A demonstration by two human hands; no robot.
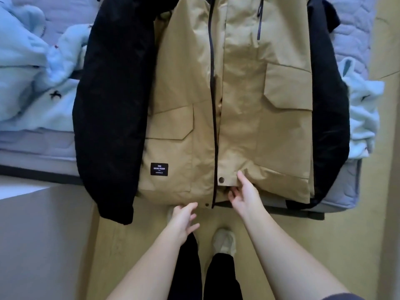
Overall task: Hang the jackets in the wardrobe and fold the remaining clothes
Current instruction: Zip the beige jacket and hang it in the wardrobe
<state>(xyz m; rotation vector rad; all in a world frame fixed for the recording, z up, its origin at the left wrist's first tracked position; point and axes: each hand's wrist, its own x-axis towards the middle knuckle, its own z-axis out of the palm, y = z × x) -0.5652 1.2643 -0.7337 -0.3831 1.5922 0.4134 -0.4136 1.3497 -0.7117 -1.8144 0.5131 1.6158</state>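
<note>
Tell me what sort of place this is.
Most likely a bedroom. A tan and black jacket lies spread on a bed with a quilted lavender cover, light blue fleece clothes are heaped beside it, and the floor looks like wood.

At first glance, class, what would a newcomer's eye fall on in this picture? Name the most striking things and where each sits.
A large tan jacket with black sleeves fills the middle, spread front-up on the bed. At its hem the right hand pinches the fabric beside the zip, while the left hand reaches open just below. Pale blue fleece clothes lie heaped on the bed at the left.
</note>
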